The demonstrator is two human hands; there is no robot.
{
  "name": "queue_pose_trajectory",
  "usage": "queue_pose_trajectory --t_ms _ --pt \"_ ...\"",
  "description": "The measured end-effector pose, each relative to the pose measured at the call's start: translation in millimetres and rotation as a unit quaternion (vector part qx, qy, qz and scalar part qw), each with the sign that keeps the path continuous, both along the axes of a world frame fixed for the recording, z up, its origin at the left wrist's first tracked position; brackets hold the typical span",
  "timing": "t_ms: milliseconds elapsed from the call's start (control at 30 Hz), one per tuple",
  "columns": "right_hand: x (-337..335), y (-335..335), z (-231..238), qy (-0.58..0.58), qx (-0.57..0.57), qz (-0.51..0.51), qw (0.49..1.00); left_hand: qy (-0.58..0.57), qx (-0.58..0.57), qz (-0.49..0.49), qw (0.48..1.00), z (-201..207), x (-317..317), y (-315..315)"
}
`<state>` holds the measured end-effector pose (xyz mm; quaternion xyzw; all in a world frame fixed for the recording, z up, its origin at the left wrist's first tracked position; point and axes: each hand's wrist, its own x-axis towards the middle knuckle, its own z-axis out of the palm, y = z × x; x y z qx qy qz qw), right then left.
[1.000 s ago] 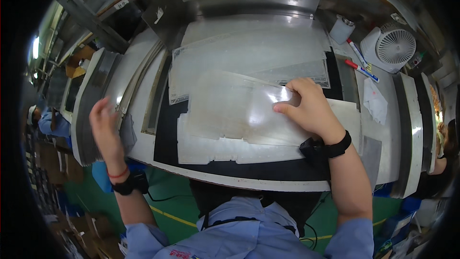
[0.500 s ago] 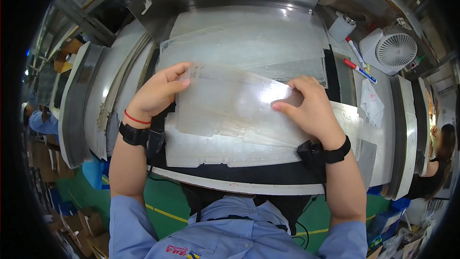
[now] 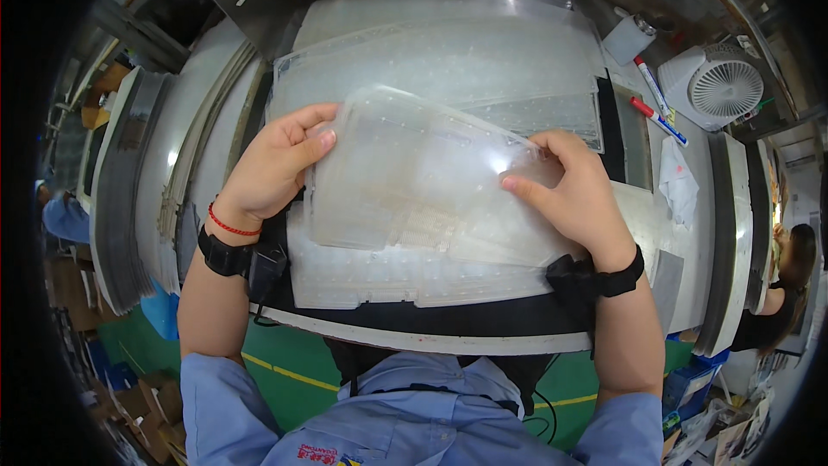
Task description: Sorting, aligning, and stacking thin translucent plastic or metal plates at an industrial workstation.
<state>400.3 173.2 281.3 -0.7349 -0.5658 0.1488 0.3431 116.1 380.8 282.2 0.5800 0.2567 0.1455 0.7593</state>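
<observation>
A clear plastic sheet (image 3: 414,181), dotted and slightly glossy, is lifted off the table between both hands. My left hand (image 3: 272,168) grips its left edge, thumb on top. My right hand (image 3: 573,194) pinches its right edge. Under it lies another translucent sheet (image 3: 388,276) flat on the black mat (image 3: 431,319). More clear sheets (image 3: 448,60) lie stacked farther back on the table.
A small white fan (image 3: 716,86) stands at the back right, with two red-capped markers (image 3: 651,99), a white cup-like holder (image 3: 628,39) and a crumpled white cloth (image 3: 680,190) near it. Stacked sheets (image 3: 125,198) fill racks at left. Another person (image 3: 789,276) sits at far right.
My left hand came up from the lower left side and took the sheet's left edge. Both hands have since lifted the sheet closer to me.
</observation>
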Motion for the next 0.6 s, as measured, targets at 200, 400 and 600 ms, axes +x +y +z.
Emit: queue_pose_trajectory --t_ms 200,400,600 --pt "-0.2 0.3 0.9 -0.003 -0.004 -0.003 1.0 0.001 0.002 0.011 1.0 -1.1 0.1 -0.4" --pt "-0.6 0.6 1.3 -0.009 -0.021 -0.008 1.0 0.017 0.027 0.031 0.999 -6.0 0.9 -2.6" --pt "-3.5 1.6 0.5 -0.022 0.003 -0.008 1.0 -0.003 0.018 0.041 0.999 -4.7 -0.2 -3.5"
